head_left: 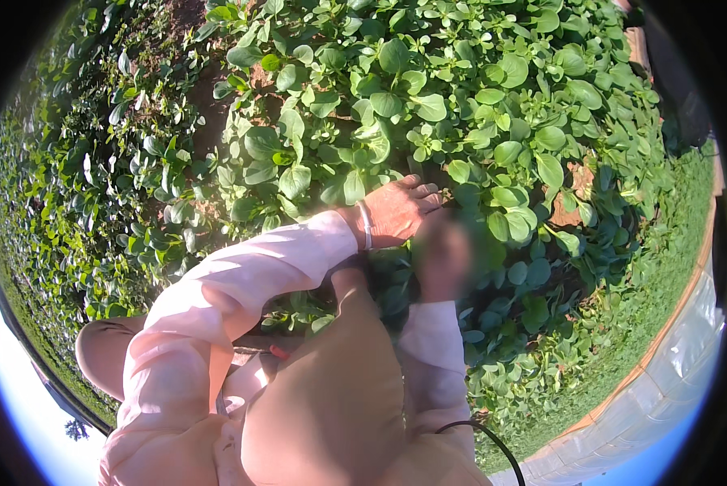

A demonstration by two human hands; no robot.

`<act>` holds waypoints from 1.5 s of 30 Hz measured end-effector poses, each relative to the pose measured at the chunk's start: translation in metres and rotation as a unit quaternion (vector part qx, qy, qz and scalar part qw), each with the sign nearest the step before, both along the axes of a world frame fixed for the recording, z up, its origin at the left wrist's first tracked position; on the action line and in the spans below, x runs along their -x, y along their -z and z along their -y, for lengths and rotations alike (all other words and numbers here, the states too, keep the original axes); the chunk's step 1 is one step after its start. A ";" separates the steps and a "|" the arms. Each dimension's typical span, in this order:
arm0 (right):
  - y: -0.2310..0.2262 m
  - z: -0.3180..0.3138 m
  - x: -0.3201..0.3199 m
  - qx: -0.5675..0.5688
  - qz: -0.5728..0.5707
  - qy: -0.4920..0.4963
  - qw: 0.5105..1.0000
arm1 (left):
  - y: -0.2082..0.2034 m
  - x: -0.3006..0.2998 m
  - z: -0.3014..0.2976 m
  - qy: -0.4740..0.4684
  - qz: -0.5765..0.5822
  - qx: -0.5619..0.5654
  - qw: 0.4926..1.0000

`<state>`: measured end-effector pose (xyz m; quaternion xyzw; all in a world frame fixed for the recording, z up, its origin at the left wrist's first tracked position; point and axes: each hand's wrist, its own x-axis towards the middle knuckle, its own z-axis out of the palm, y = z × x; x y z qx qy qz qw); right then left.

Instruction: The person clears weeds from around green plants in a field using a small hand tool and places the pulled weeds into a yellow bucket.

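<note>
My left hand (396, 212) reaches into the low green leafy plants (386, 104), its back turned up and its fingers curled inward. What those fingers hold, if anything, is hidden. A pale bracelet (367, 225) circles that wrist, beside the cuff of a light pink sleeve (250, 259). Close by on the right, my right hand (444, 255) is smeared by blur, so its fingers cannot be made out. Round, broad leaves (513, 223) stand just right of both hands, partly in shade.
My bent knee in tan trousers (323, 397) fills the lower middle. A black cable (493, 441) curves beside the right sleeve. Dense plants spread on all sides, with bare brown soil (570, 194) showing through. Clear plastic sheeting (663, 381) borders the bed at lower right.
</note>
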<state>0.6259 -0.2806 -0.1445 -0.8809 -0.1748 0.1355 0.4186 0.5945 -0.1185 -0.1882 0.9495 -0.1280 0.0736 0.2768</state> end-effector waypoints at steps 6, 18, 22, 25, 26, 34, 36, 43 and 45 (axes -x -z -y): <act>-0.005 0.008 -0.001 0.068 0.029 -0.009 0.997 | 0.056 -0.041 -0.023 -0.128 -0.097 -0.206 0.965; 0.019 -0.013 -0.008 0.080 0.077 -0.046 0.993 | 0.071 -0.046 -0.098 -0.241 -0.282 -0.001 0.929; 0.020 -0.025 -0.008 0.063 0.064 -0.056 0.994 | 0.098 -0.034 -0.116 -0.278 -0.232 0.078 0.929; 0.031 -0.041 -0.011 0.073 -0.003 -0.033 0.997 | 0.094 -0.038 -0.109 -0.280 -0.236 0.090 0.926; 0.037 -0.056 -0.015 0.090 -0.041 -0.018 0.995 | 0.088 -0.041 -0.105 -0.273 -0.260 0.108 0.920; 0.046 -0.035 -0.003 0.000 -0.132 0.005 0.991 | 0.102 -0.030 -0.112 -0.322 -0.258 0.148 0.899; 0.037 -0.016 0.006 -0.003 -0.134 -0.016 0.991 | 0.104 -0.028 -0.113 -0.330 -0.263 0.129 0.897; 0.072 -0.067 -0.004 0.005 -0.122 0.015 0.992 | 0.100 -0.037 -0.104 -0.317 -0.258 0.118 0.905; 0.064 -0.058 0.001 -0.015 -0.133 0.032 0.990 | 0.102 -0.034 -0.105 -0.310 -0.251 0.123 0.909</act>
